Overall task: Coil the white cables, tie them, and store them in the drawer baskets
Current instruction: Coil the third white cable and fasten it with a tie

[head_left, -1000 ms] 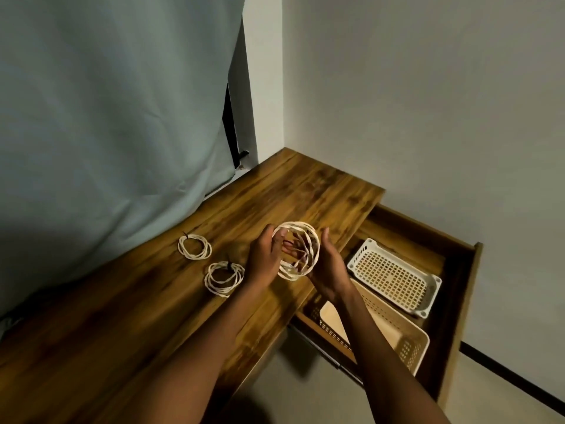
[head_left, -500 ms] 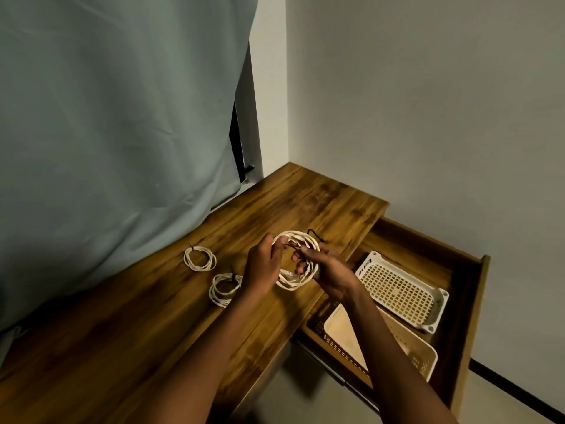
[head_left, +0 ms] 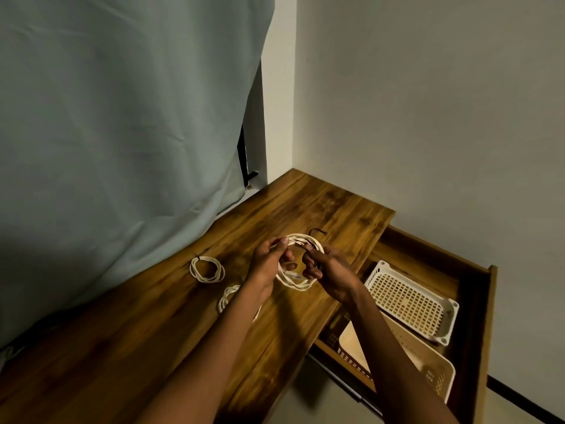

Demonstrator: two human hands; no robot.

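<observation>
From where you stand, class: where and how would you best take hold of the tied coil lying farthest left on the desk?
Pinch the tied coil at its far-left rim, where the dark tie bunches the loops. It lies flat on the desk, so a hand probably does best coming from above; gripping there should keep the strands together.

I am seeing bare wooden desk top [head_left: 333, 209] lying open at twelve o'clock of both hands. Two tied white cable coils [head_left: 207, 269] are blocking nine o'clock. The open wooden drawer [head_left: 477, 301] at three o'clock is holding two perforated cream plastic baskets [head_left: 409, 301], both unobstructed from above.
</observation>
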